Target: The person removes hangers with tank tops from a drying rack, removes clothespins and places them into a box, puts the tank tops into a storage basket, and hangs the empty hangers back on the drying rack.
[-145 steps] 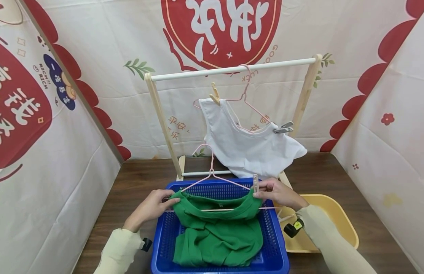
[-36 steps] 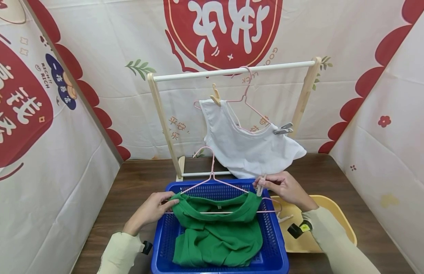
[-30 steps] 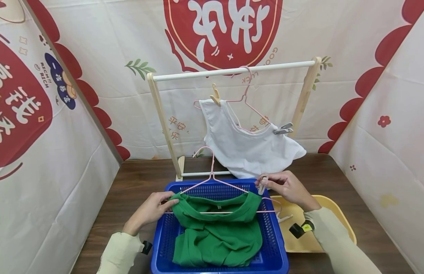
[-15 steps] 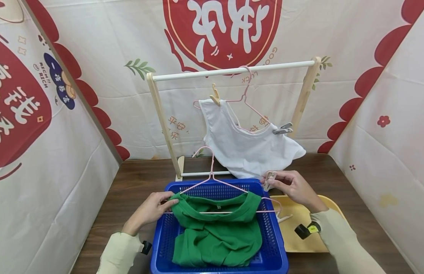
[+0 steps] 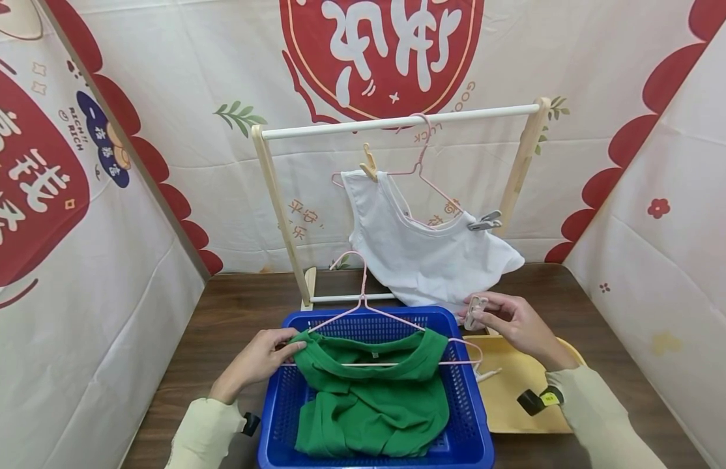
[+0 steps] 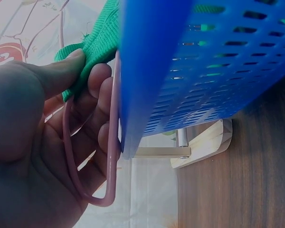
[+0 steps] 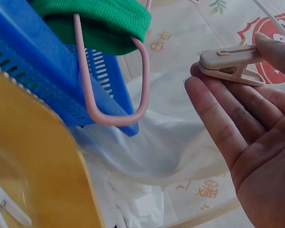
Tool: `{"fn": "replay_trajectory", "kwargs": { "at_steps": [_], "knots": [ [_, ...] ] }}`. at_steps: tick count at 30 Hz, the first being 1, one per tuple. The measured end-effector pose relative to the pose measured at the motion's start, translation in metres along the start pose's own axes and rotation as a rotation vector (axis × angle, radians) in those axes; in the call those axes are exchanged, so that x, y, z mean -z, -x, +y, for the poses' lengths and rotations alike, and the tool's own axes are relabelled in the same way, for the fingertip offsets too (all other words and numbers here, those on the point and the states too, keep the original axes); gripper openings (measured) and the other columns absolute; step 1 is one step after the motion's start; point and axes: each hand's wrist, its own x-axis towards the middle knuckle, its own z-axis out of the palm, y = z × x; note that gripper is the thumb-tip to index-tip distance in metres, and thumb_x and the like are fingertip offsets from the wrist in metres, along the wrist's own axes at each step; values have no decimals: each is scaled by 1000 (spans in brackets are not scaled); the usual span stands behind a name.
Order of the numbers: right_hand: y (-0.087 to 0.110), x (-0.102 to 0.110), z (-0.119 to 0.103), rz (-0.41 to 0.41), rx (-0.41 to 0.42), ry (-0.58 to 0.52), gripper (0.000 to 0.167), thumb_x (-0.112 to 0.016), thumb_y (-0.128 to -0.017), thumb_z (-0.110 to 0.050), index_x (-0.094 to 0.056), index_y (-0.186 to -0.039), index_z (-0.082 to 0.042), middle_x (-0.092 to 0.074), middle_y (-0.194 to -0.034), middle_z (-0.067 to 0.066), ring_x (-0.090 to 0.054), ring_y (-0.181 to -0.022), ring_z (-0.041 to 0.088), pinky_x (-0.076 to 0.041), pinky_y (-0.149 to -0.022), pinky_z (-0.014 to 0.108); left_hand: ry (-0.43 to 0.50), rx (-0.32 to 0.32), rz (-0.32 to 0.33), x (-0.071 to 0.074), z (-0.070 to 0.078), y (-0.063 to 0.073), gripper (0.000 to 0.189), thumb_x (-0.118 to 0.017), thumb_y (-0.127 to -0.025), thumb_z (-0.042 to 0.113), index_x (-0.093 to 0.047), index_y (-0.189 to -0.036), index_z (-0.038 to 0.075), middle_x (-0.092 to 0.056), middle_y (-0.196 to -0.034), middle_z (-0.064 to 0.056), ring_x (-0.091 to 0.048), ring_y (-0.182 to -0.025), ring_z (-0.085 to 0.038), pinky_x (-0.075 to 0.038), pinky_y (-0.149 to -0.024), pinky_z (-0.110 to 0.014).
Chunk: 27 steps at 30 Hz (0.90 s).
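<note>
A green garment (image 5: pixel 375 417), its neckline spread over a pink hanger (image 5: pixel 364 280), lies in the blue basket (image 5: pixel 483 417). At its left shoulder my left hand (image 5: pixel 263 355) pinches the ribbed fabric (image 6: pixel 97 47) between thumb and fingers. The hanger's left end loops across that palm in the left wrist view. My right hand (image 5: pixel 518 326) pinches a pale beige clothespin (image 7: pixel 232 59) between thumb and fingers, apart from the garment and above the yellow tray (image 5: pixel 515 417). The hanger's bare right end (image 7: pixel 116 118) sticks out past the other shoulder.
Behind the basket stands a wooden rack with a white bar (image 5: pixel 486 112). A white sleeveless top (image 5: pixel 427 260) hangs there on another pink hanger, with a yellow clothespin (image 5: pixel 369 163) and a grey clothespin (image 5: pixel 486 221). A white clothespin (image 5: pixel 488 374) lies in the tray.
My right hand has moved right with the clothespin, away from the garment's right shoulder, and the clothespin has turned in the fingers. The left hand keeps its place.
</note>
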Motion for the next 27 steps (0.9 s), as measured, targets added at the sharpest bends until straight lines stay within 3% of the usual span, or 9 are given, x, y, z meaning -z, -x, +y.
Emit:
{"fn": "replay_trajectory", "kwargs": {
  "at_steps": [6,14,27],
  "knots": [
    [6,5,1,-21,-13,-13,28,-52,-99,2,-53,-125,11,-70,-111,22,-71,-94,16,-57,-79,28,-5,6,1,0,1,0,9,-59,-101,28,-66,-97,24,-61,-78,8,-59,-69,-10,-53,-66,-25],
    [19,12,3,10,-50,-6,31,-52,-100,0,-51,-130,9,-70,-111,19,-70,-95,18,-56,-82,26,-7,1,-2,0,1,0,8,-59,-100,27,-66,-98,23,-61,-78,8,-59,-69,-10,-53,-66,-25],
    [40,21,15,57,-106,60,24,-55,-99,-1,-57,-122,6,-73,-106,14,-71,-91,12,-55,-80,21,-8,-5,1,-1,0,0,9,-59,-100,28,-66,-97,23,-61,-77,8,-59,-69,-9,-53,-66,-25]
  ]
}}
